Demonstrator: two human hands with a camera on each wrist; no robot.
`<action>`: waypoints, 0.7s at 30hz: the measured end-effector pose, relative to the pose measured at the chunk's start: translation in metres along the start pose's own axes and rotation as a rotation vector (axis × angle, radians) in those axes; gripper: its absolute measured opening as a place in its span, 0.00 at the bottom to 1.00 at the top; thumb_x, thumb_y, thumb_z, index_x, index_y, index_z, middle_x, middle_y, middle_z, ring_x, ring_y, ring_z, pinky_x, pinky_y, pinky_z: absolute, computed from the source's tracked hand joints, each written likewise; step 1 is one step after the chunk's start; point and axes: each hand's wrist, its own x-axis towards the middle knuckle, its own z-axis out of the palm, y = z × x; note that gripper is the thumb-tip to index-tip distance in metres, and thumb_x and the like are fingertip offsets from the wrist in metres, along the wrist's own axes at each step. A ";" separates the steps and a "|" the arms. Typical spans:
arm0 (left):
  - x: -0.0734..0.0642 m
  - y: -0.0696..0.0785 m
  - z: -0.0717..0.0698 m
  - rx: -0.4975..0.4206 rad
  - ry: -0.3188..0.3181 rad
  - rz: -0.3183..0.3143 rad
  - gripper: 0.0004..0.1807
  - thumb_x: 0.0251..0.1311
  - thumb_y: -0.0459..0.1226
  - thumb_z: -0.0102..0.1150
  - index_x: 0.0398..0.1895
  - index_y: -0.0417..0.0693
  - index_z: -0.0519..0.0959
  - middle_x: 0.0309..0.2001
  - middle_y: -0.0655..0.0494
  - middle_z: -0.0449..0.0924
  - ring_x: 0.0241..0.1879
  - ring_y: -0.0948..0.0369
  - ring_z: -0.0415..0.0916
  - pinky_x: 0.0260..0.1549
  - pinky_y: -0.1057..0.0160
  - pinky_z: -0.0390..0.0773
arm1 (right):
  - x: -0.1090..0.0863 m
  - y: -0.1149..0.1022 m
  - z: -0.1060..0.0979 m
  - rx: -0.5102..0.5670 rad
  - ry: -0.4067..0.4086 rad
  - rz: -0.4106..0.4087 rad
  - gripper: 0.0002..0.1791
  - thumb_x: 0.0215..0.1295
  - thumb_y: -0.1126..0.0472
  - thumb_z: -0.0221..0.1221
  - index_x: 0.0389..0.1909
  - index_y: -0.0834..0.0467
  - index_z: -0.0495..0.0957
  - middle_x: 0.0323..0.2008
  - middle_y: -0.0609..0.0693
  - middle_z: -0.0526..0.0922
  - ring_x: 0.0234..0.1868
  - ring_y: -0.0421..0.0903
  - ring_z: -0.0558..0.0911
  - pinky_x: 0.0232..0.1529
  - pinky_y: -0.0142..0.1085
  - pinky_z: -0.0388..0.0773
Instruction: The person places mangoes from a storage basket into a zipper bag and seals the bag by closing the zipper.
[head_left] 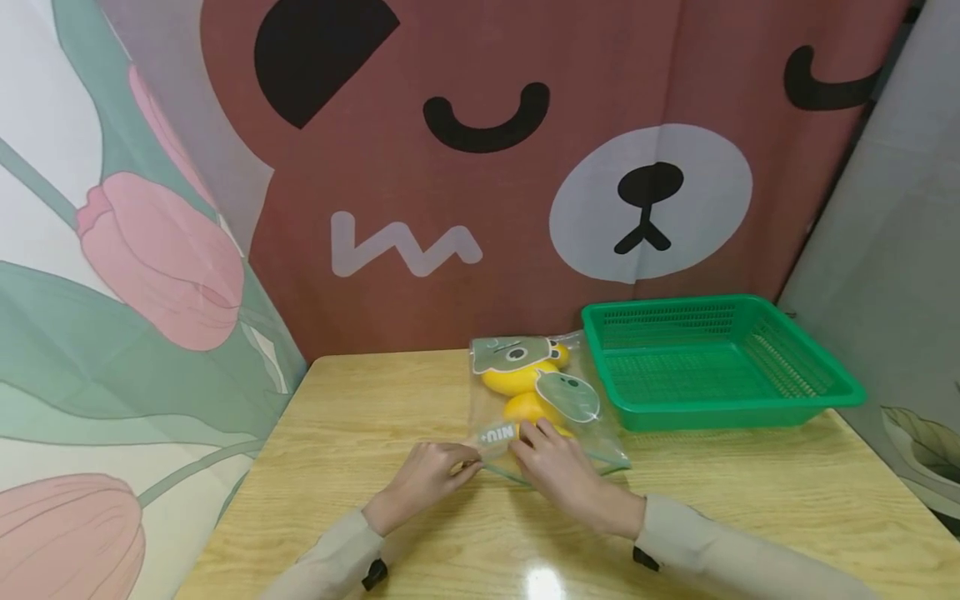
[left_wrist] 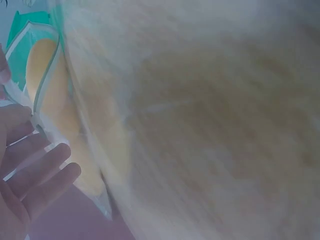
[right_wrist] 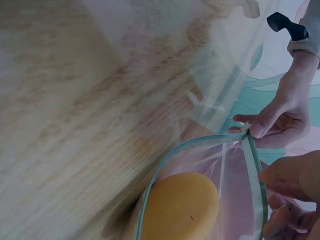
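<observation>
A clear zip bag (head_left: 480, 408) with green cartoon prints lies on the table, its zip edge towards me. Several smooth yellow oval fruits (head_left: 517, 379) are inside; one fruit (right_wrist: 185, 205) shows through the parted mouth in the right wrist view. My left hand (head_left: 431, 479) pinches the left end of the zip edge between thumb and index finger, the other fingers loosely spread in the left wrist view. My right hand (head_left: 558, 471) holds the upper lip of the mouth (right_wrist: 257, 185) further along, partly covering the nearest fruit in the head view.
A green plastic basket (head_left: 675, 414) stands right of the bag, close beside it. The wooden table (head_left: 360, 400) ends at a curtain (head_left: 390, 308) with a bear face. Floral cloth (head_left: 150, 400) hangs on the left, and a pale cloth (head_left: 885, 250) on the right.
</observation>
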 end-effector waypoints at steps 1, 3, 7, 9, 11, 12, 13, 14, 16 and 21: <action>-0.001 0.000 0.000 -0.007 -0.002 -0.001 0.02 0.61 0.34 0.67 0.34 0.47 0.87 0.32 0.59 0.87 0.19 0.77 0.68 0.17 0.83 0.64 | 0.001 0.000 0.001 0.001 -0.001 0.002 0.07 0.52 0.65 0.70 0.30 0.55 0.81 0.32 0.48 0.74 0.30 0.44 0.71 0.16 0.28 0.69; -0.002 -0.001 0.000 -0.019 -0.005 -0.002 0.03 0.60 0.34 0.68 0.36 0.46 0.87 0.33 0.59 0.87 0.19 0.76 0.70 0.18 0.83 0.66 | 0.002 0.001 0.002 0.001 0.001 0.008 0.07 0.52 0.66 0.71 0.30 0.56 0.82 0.31 0.48 0.74 0.29 0.44 0.71 0.16 0.30 0.71; -0.005 -0.003 0.000 -0.010 -0.016 0.001 0.06 0.56 0.34 0.71 0.37 0.46 0.87 0.35 0.57 0.88 0.23 0.74 0.76 0.22 0.82 0.71 | 0.004 0.002 0.002 0.016 -0.016 0.028 0.07 0.54 0.66 0.70 0.30 0.56 0.82 0.31 0.48 0.74 0.29 0.45 0.73 0.17 0.33 0.75; -0.005 -0.004 0.000 0.008 -0.023 0.000 0.07 0.55 0.34 0.72 0.37 0.46 0.86 0.35 0.57 0.88 0.25 0.74 0.77 0.24 0.82 0.72 | 0.005 0.003 0.001 0.021 -0.027 0.038 0.07 0.54 0.67 0.70 0.31 0.56 0.82 0.31 0.48 0.74 0.30 0.45 0.74 0.18 0.34 0.76; -0.006 -0.004 -0.001 0.025 -0.032 -0.001 0.07 0.55 0.33 0.72 0.37 0.46 0.86 0.35 0.57 0.88 0.24 0.75 0.75 0.24 0.82 0.71 | 0.006 0.003 0.000 0.022 -0.032 0.045 0.07 0.55 0.67 0.70 0.31 0.56 0.82 0.31 0.48 0.74 0.29 0.45 0.74 0.17 0.35 0.76; -0.006 -0.004 -0.001 0.034 -0.034 -0.002 0.07 0.55 0.33 0.71 0.37 0.45 0.86 0.35 0.57 0.88 0.23 0.75 0.73 0.23 0.82 0.71 | 0.006 0.003 0.000 0.021 -0.031 0.046 0.07 0.55 0.67 0.70 0.31 0.56 0.82 0.31 0.48 0.74 0.29 0.46 0.74 0.17 0.35 0.76; -0.006 -0.004 -0.001 0.042 -0.034 -0.003 0.06 0.55 0.33 0.71 0.37 0.45 0.86 0.35 0.57 0.88 0.23 0.75 0.72 0.23 0.82 0.71 | 0.006 0.003 0.001 0.019 -0.030 0.048 0.07 0.55 0.67 0.70 0.31 0.56 0.82 0.30 0.48 0.73 0.29 0.45 0.74 0.16 0.34 0.76; -0.006 -0.004 -0.001 0.048 -0.035 -0.005 0.06 0.56 0.33 0.71 0.37 0.45 0.86 0.35 0.57 0.88 0.23 0.75 0.72 0.23 0.82 0.70 | 0.007 0.003 0.001 0.017 -0.028 0.049 0.06 0.55 0.66 0.70 0.31 0.56 0.82 0.30 0.47 0.73 0.29 0.45 0.74 0.16 0.34 0.75; -0.007 -0.005 -0.001 0.056 -0.031 -0.006 0.06 0.56 0.33 0.71 0.37 0.45 0.86 0.35 0.56 0.88 0.23 0.75 0.72 0.22 0.81 0.70 | 0.007 0.003 0.001 0.014 -0.023 0.053 0.06 0.56 0.66 0.70 0.30 0.56 0.82 0.30 0.47 0.73 0.29 0.45 0.73 0.15 0.33 0.74; -0.007 -0.005 -0.001 0.060 -0.022 -0.024 0.06 0.57 0.33 0.70 0.37 0.43 0.86 0.36 0.54 0.88 0.23 0.73 0.74 0.22 0.81 0.71 | 0.009 0.002 0.002 0.000 -0.015 0.058 0.07 0.54 0.64 0.71 0.29 0.55 0.82 0.30 0.47 0.72 0.29 0.44 0.70 0.14 0.29 0.68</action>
